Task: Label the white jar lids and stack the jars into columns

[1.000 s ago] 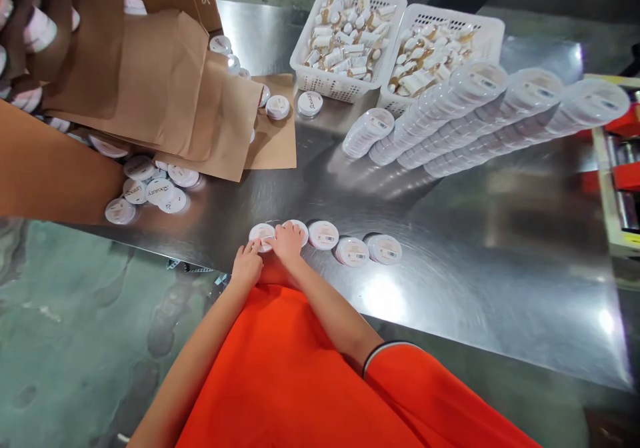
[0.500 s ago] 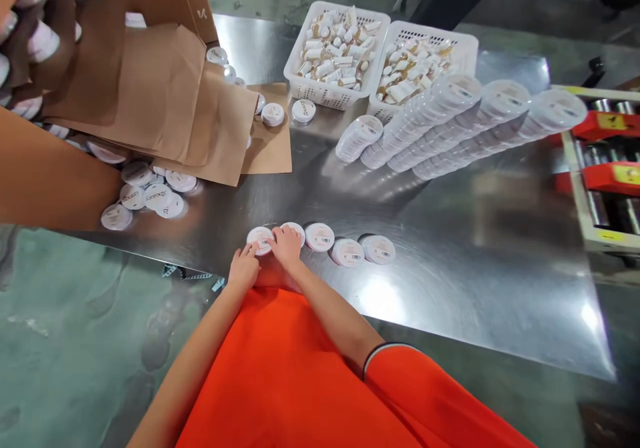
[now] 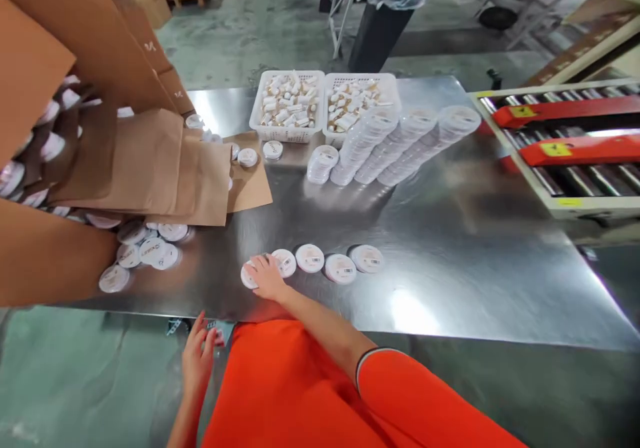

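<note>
My right hand rests on the leftmost white round container of a short row near the table's front edge, its fingers curled over the top. To its right stand more round containers with printed labels. My left hand is off the table, in front of its edge, with the fingers apart and nothing in them. Tall stacks of round containers lean beyond the row. A loose pile of round containers lies at the left by the cardboard box.
Two white baskets of small bottles stand at the back of the metal table. Brown cardboard sheets lie at the left, with round containers between them. A roller conveyor is at the right, and a black bin stands behind.
My left hand has moved off the leftmost container, down and to the left, its fingers spreading. My right hand has shifted left onto that container. The view has tilted up and turned.
</note>
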`<control>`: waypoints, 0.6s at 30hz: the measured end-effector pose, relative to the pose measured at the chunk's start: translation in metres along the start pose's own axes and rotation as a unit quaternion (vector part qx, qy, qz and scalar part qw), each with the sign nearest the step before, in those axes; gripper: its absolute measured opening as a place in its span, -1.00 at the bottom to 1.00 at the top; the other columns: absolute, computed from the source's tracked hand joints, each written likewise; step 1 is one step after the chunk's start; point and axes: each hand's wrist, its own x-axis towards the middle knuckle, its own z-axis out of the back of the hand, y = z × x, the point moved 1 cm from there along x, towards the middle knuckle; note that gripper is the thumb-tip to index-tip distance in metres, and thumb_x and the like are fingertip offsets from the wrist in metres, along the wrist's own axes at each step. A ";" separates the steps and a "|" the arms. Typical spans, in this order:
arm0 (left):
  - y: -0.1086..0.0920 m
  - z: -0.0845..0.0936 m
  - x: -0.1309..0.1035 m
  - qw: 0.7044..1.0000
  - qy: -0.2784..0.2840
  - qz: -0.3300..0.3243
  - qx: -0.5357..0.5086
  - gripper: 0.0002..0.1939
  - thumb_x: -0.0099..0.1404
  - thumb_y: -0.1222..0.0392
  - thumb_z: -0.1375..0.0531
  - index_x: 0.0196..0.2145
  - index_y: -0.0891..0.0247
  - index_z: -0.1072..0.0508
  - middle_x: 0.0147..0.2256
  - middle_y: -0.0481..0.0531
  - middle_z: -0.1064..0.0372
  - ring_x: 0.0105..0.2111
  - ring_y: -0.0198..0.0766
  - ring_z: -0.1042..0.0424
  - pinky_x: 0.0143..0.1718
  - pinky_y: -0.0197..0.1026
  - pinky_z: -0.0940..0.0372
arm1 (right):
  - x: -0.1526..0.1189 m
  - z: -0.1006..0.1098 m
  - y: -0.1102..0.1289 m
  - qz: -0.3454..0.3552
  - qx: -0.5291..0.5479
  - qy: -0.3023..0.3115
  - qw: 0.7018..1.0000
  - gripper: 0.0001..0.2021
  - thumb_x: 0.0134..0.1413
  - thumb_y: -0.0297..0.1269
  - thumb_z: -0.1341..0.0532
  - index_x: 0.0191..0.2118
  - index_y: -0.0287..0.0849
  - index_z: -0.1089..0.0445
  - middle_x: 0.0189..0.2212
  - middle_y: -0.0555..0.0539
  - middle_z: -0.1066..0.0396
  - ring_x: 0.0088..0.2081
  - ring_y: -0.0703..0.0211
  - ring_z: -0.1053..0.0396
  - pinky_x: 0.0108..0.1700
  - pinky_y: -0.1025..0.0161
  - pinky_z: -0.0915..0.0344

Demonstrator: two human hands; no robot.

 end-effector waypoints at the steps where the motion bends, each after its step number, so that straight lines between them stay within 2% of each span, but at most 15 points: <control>1: 0.016 0.003 -0.010 0.999 -0.006 0.047 -0.018 -0.50 0.28 -0.07 0.10 -0.53 0.11 -0.54 0.16 0.00 -0.33 0.03 -0.08 -0.44 0.01 -0.02 -0.36 | 0.000 0.004 -0.001 -0.003 0.008 -0.013 1.000 -0.23 -0.10 -0.13 -0.36 0.26 -0.13 -0.13 0.23 -0.30 -0.15 0.20 -0.17 -0.08 0.24 -0.15 0.14; 3: 0.044 0.008 -0.026 0.992 -0.030 0.122 -0.031 -0.51 0.19 -0.19 0.07 -0.61 0.03 -0.51 0.08 -0.11 -0.41 0.03 -0.05 -0.44 0.04 0.01 -0.33 | -0.007 0.014 -0.008 -0.017 0.029 -0.060 0.998 -0.26 -0.10 -0.10 -0.34 0.24 -0.10 -0.15 0.22 -0.27 -0.16 0.18 -0.13 -0.10 0.23 -0.10 0.11; 4: 0.054 0.009 -0.032 0.988 -0.023 0.151 -0.033 -0.51 0.16 -0.24 0.06 -0.60 0.01 -0.51 0.07 -0.15 -0.42 0.02 -0.05 -0.44 0.04 0.00 -0.34 | -0.013 0.019 -0.013 -0.033 0.037 -0.090 0.995 -0.27 -0.10 -0.08 -0.34 0.23 -0.09 -0.17 0.23 -0.26 -0.15 0.19 -0.13 -0.08 0.23 -0.08 0.10; 6: 0.064 0.010 -0.039 0.979 -0.026 0.195 -0.046 -0.49 0.11 -0.29 0.05 -0.58 0.06 -0.52 0.07 -0.05 -0.43 0.02 0.02 -0.44 0.02 0.02 -0.34 | -0.026 0.026 -0.028 -0.084 0.039 -0.132 0.987 -0.29 -0.12 -0.08 -0.34 0.20 -0.08 -0.20 0.23 -0.24 -0.13 0.20 -0.14 -0.05 0.22 -0.06 0.10; 9: 0.057 0.005 -0.039 0.970 -0.022 0.216 -0.108 -0.50 0.06 -0.29 0.00 -0.50 0.12 -0.53 0.03 0.11 -0.46 -0.11 0.07 -0.52 -0.06 0.03 -0.39 | -0.040 0.024 -0.053 -0.160 0.016 -0.104 0.981 -0.29 -0.17 -0.16 -0.37 0.17 -0.12 -0.24 0.21 -0.27 -0.14 0.16 -0.19 -0.11 0.22 -0.09 0.11; 11: 0.045 -0.003 -0.036 0.967 -0.014 0.208 -0.143 -0.55 0.03 -0.28 -0.02 -0.50 0.07 -0.51 -0.01 0.04 -0.49 -0.20 0.04 -0.55 -0.11 0.03 -0.42 | -0.041 0.017 -0.062 -0.179 0.000 -0.064 0.982 -0.28 -0.22 -0.21 -0.39 0.16 -0.12 -0.25 0.21 -0.30 -0.12 0.13 -0.21 -0.15 0.23 -0.12 0.14; 14: 0.033 -0.019 -0.031 0.974 0.005 0.168 -0.153 -0.62 0.03 -0.25 -0.05 -0.49 0.01 -0.50 -0.03 -0.05 -0.51 -0.15 0.00 -0.54 -0.09 0.00 -0.41 | -0.038 0.015 -0.064 -0.171 -0.007 -0.039 0.984 -0.31 -0.25 -0.22 -0.40 0.10 -0.09 -0.28 0.19 -0.28 -0.15 0.10 -0.15 -0.20 0.25 -0.11 0.17; 18: 0.041 -0.034 -0.029 0.974 -0.005 0.163 -0.156 -0.57 0.07 -0.24 -0.03 -0.30 0.02 -0.51 -0.06 -0.02 -0.53 -0.19 -0.02 -0.56 -0.11 -0.03 -0.42 | -0.047 0.033 -0.067 -0.182 0.020 -0.102 0.978 -0.44 -0.24 -0.23 -0.37 0.01 -0.05 -0.34 0.13 -0.18 -0.23 0.08 -0.07 -0.21 0.21 -0.02 0.11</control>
